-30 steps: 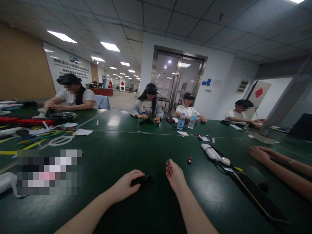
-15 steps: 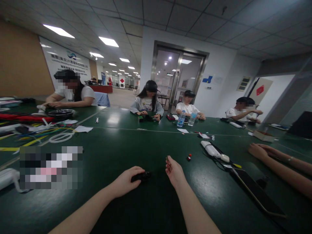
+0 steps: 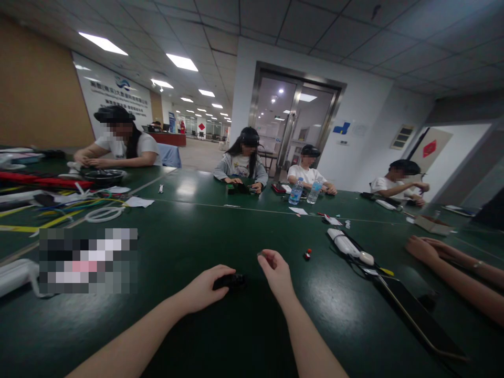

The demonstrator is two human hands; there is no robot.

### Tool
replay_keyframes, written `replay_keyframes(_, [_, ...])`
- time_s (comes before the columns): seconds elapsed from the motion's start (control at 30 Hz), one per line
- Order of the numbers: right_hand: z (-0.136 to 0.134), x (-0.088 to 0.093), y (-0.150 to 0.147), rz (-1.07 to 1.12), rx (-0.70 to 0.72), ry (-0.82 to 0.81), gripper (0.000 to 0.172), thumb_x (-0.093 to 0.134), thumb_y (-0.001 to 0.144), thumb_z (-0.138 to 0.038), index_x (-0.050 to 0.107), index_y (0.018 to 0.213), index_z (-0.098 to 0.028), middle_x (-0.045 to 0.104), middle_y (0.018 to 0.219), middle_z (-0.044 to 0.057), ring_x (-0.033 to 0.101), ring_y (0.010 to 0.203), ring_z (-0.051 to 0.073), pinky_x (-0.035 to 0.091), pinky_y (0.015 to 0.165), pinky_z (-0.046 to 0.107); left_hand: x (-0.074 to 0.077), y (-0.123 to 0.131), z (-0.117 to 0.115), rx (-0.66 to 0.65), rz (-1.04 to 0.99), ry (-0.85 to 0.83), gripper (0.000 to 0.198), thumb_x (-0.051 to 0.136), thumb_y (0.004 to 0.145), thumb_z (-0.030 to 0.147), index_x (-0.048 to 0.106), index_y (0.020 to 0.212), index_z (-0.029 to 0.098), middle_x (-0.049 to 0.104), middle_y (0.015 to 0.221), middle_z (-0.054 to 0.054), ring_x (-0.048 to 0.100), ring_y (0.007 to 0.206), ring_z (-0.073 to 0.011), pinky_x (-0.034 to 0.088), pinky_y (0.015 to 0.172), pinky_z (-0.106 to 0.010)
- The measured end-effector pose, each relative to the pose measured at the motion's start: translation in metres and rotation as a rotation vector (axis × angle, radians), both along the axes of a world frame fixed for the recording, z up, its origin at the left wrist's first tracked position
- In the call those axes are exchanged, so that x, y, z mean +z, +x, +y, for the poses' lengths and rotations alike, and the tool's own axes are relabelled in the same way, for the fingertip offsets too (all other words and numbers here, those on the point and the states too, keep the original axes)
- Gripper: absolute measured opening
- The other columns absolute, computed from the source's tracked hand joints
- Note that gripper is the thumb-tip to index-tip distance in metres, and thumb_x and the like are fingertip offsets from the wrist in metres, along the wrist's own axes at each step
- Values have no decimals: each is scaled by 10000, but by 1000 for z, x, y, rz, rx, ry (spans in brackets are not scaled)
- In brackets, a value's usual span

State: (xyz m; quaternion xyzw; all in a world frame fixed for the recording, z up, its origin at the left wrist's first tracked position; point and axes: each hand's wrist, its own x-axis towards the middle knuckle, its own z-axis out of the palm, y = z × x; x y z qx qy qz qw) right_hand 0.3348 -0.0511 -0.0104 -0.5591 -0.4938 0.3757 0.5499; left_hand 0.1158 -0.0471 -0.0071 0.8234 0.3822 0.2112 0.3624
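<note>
My left hand (image 3: 205, 287) rests on the dark green table (image 3: 177, 247) with its fingers closed on a small black object (image 3: 232, 281). My right hand (image 3: 275, 273) is raised just to the right of it, fingers pinched on a tiny piece at their tips (image 3: 260, 254), too small to name. The two hands are a few centimetres apart. A small red and black part (image 3: 306, 255) lies on the table beyond my right hand.
A white power strip (image 3: 346, 245) with a black cable and a dark tablet (image 3: 417, 315) lie to the right. Another person's forearms (image 3: 452, 265) rest at the right edge. Coloured cables and a white cord coil (image 3: 104, 213) lie far left. Several people sit along the far side with water bottles (image 3: 293, 192).
My right hand has shifted left toward my left hand and its fingers have closed into a pinch. The view has drifted slightly right.
</note>
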Motion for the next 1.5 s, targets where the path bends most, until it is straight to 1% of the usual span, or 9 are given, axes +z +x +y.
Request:
replay_keyframes(0.1, [-9, 5, -11, -260, 253, 24, 224, 592, 696, -340, 624, 888, -230, 599, 853, 11, 528, 768, 157, 410, 692, 282, -2, 0, 0, 17, -15, 1, 441, 508, 736, 269, 465, 1175, 265, 519, 1185, -4, 473, 1083, -173, 352, 955, -323])
replay_keyframes(0.17, [-13, 7, -15, -406, 361, 15, 196, 586, 699, -317, 631, 876, -247, 583, 854, 6, 516, 751, 154, 396, 674, 280, -1, 0, 0, 26, -20, 3, 444, 512, 733, 272, 464, 1174, 259, 524, 1182, -8, 472, 1086, -176, 349, 957, -322])
replay_keyframes(0.37, [-17, 8, -19, -570, 508, 7, 168, 561, 725, -282, 624, 880, -275, 542, 884, -4, 496, 826, 156, 382, 724, 283, 6, 2, -4, 41, 3, -28, 419, 515, 733, 267, 482, 1150, 243, 537, 1165, -13, 482, 1074, -173, 362, 943, -315])
replay_keyframes(0.63, [-20, 11, -22, -610, 533, 3, 169, 542, 745, -287, 609, 900, -288, 516, 917, -4, 487, 865, 162, 381, 746, 293, 9, 2, -5, 48, 3, -56, 422, 520, 733, 256, 469, 1153, 244, 517, 1183, -11, 461, 1096, -166, 350, 961, -324])
replay_keyframes(0.87, [-23, 14, -23, -615, 531, -25, 205, 546, 743, -310, 616, 937, -305, 512, 952, 0, 472, 922, 182, 370, 772, 312, 14, 2, -7, -1, 11, -37, 304, 488, 758, 235, 512, 1060, 264, 535, 1107, 5, 482, 1038, -149, 377, 920, -318])
replay_keyframes(1.1, [-19, 8, -23, -580, 498, -68, 213, 586, 708, -331, 632, 914, -306, 498, 938, 0, 487, 829, 154, 395, 705, 282, 5, 1, -2, -13, -4, -6, 275, 485, 764, 245, 533, 1033, 267, 535, 1079, 8, 493, 1004, -148, 388, 895, -295])
replay_keyframes(1.33, [-15, 3, -17, -493, 417, -30, 327, 625, 661, -326, 601, 981, -268, 523, 899, 9, 491, 753, 140, 407, 677, 272, 8, 3, -3, -87, 94, 50, 308, 425, 798, 271, 586, 1046, 355, 465, 1208, 20, 445, 1100, -184, 344, 948, -339])
replay_keyframes(1.4, [-12, 1, -12, -433, 349, -44, 316, 598, 685, -344, 590, 988, -253, 538, 880, 10, 500, 744, 142, 412, 674, 276, 8, -2, 2, -55, 128, 92, 313, 438, 787, 287, 584, 1051, 371, 465, 1231, 29, 420, 1133, -206, 309, 977, -378])
replay_keyframes(1.5, [-10, 0, -4, -375, 297, -69, 279, 553, 723, -369, 589, 978, -260, 554, 911, 12, 522, 784, 159, 416, 690, 289, 6, -21, 17, 73, 199, 167, 323, 454, 766, 290, 585, 1047, 378, 485, 1231, 31, 421, 1139, -215, 273, 1000, -402])
